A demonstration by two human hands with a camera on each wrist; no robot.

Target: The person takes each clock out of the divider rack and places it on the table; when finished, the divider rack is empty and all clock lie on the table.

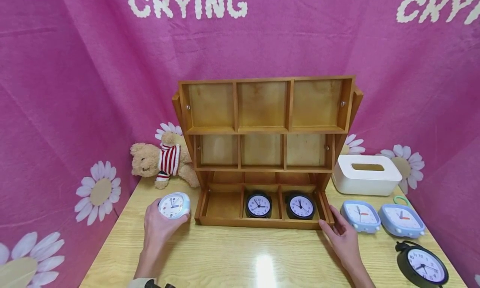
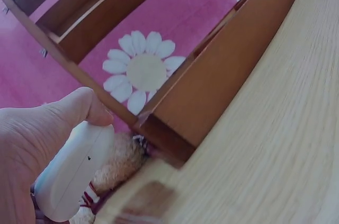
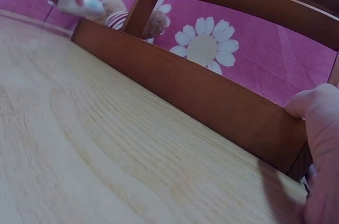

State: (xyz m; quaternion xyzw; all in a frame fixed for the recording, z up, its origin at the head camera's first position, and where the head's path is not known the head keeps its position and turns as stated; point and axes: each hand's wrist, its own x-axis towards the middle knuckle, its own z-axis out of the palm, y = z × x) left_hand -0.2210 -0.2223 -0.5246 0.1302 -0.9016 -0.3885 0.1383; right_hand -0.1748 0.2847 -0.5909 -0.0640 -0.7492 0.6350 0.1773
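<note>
A small white and pale-blue alarm clock (image 1: 174, 205) is gripped between the thumb and fingers of my left hand (image 1: 158, 226), just left of the wooden shelf's bottom tier. In the left wrist view the clock (image 2: 74, 173) shows its plain white side, raised over the table. My right hand (image 1: 343, 240) holds the lower right front corner of the three-tier wooden shelf (image 1: 258, 224), thumb on the front board and fingers along the side. Two round black alarm clocks, one in the middle compartment (image 1: 258, 206) and one in the right compartment (image 1: 301, 206), stand in the bottom tier.
Two blue alarm clocks (image 1: 361, 216) (image 1: 402, 220) and a black alarm clock (image 1: 423, 265) lie at the table's right. Behind them sits a white tissue box (image 1: 367, 184). A teddy bear (image 1: 150, 159) in a striped shirt lies left of the shelf, before a pink curtain (image 1: 93, 71).
</note>
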